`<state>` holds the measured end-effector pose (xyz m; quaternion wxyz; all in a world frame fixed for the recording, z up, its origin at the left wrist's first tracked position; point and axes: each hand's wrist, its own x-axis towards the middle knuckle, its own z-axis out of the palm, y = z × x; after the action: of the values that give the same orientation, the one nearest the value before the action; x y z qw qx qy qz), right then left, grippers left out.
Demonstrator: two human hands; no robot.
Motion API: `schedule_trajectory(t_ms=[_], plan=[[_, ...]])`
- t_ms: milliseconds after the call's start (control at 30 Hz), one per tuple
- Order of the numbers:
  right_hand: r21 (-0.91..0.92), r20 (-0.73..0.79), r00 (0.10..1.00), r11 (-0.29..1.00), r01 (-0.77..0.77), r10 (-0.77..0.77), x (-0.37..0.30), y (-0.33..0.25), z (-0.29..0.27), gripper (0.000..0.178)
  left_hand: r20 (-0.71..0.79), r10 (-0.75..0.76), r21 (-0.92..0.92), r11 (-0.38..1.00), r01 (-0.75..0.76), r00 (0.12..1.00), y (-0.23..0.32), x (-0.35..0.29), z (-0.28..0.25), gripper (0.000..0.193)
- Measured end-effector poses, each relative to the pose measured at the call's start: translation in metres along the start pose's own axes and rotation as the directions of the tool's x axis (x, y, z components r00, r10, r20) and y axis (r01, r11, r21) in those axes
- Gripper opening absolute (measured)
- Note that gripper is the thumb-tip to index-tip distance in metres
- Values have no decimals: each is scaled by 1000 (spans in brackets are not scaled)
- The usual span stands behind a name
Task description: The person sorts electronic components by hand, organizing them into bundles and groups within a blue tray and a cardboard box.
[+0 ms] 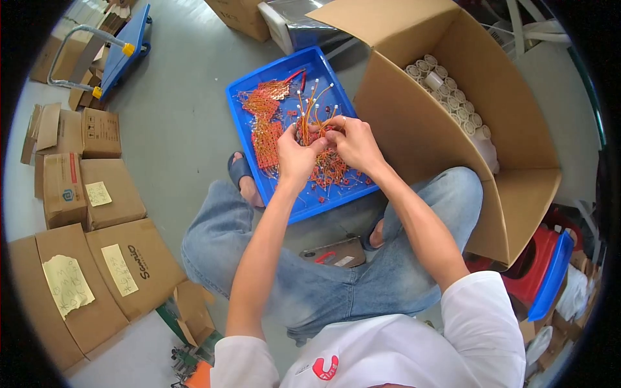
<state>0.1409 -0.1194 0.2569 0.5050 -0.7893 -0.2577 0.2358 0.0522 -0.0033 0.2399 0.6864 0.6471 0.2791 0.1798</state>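
Note:
Both my hands are over a blue plastic tray (243,116) on the floor in front of me. My left hand (297,156) is closed round a bundle of orange and brown wires (312,110) whose small white connectors point up and away from me. At the right side of the same bundle, my right hand (354,145) is closed with thumb and fingers pinched on the wires. The exact fingertip grip is partly hidden. A heap of loose orange-red wired parts (331,169) lies below the hands, and connected rows of similar pieces (264,139) fill the tray's left side.
Red-handled pliers (302,79) lie at the tray's far end. On the right stands a large open carton (420,139) containing white cylindrical rolls (453,97). Several closed cartons (113,187) line the left, with a blue hand trolley (127,52) beyond. A red-and-blue bin (533,265) is at right.

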Motion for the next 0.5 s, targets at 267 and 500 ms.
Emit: schedule_trajectory(t_ms=[267, 500], plan=[[-213, -63, 997, 976, 32, -46, -9, -1, 9, 16, -146, 153, 301, 948, -104, 977, -9, -4, 3, 22], [-358, -127, 984, 931, 71, -124, -15, -1, 18, 12, -224, 151, 380, 923, -57, 963, -1, -10, 10, 18]])
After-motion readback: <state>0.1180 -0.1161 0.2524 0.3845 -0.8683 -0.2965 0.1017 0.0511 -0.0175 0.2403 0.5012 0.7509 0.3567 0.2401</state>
